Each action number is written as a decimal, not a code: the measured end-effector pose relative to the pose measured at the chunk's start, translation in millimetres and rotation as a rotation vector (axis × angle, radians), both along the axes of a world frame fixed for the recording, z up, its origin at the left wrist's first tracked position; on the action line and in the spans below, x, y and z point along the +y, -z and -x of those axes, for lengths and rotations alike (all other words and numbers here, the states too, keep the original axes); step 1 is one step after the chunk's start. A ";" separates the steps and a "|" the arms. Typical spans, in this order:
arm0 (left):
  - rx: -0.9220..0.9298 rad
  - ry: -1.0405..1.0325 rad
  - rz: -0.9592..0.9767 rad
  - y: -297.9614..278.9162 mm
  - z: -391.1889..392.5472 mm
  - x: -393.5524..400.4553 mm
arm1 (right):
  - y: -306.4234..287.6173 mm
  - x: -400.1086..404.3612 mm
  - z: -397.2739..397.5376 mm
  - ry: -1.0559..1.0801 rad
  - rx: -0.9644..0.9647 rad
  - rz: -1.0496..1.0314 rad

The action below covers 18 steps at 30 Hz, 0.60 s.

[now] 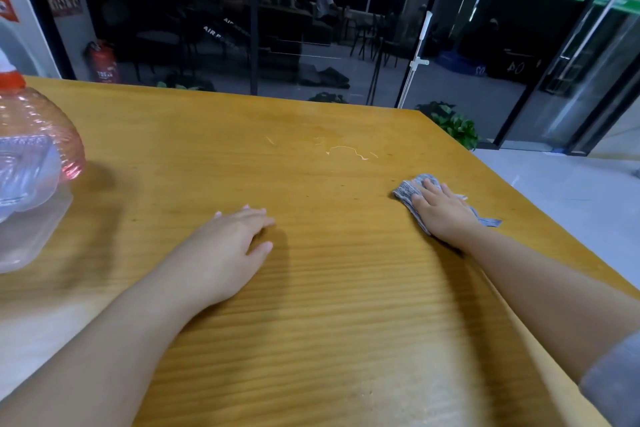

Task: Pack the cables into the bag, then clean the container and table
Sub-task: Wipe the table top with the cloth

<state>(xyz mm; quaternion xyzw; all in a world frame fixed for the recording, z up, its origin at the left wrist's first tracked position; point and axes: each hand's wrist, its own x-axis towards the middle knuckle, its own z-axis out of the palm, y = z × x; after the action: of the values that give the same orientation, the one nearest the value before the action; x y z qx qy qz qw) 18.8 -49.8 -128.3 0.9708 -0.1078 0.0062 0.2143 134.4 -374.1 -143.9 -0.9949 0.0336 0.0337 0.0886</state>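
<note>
A person's two bare forearms reach out over a wooden desk [346, 305], a grey sleeve [616, 381] showing at the R edge. The left hand [228, 246] lies flat on the desk w/ fingers straight and relaxed, gripping nothing. Further out, near the desk's R edge, the right hand [443, 211] presses palm-down w/ straight fingers on a grey patterned cloth [408, 192], which pokes out past the fingertips and behind the wrist. Btwn the hands and the far edge, thin wet streaks [349, 151] glint on the wood. At the L edge, a clear plastic container [24, 218] sits on the desk, a pink ribbed bottle [45, 128] w/ a red-orange cap right behind it. Beyond the desk: dark glass walls, a red fire extinguisher [102, 62], green potted plants [453, 125]. No cables or bag in view.
</note>
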 end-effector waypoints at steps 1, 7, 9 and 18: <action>0.011 -0.005 0.004 -2.5 0.2 1.0 | 0.9 -1.4 -2.7 0.017 -0.011 -0.020; 0.084 -0.044 -0.060 -22.8 -5.6 0.9 | 5.6 -11.0 -26.8 0.132 -0.048 -0.081; 0.115 -0.054 -0.073 -27.6 -7.4 0.0 | 4.2 -13.9 -38.8 0.201 -0.058 -0.142; 0.098 -0.058 -0.128 -24.1 -16.5 -6.0 | 3.8 -25.1 -90.1 0.373 -0.071 -0.192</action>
<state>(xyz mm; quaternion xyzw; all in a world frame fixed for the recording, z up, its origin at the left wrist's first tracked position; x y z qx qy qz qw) 35.3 -55.8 -104.1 0.9843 -0.0693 -0.0420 0.1567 224.5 -399.2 -147.7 -0.9591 0.2105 -0.0152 0.1887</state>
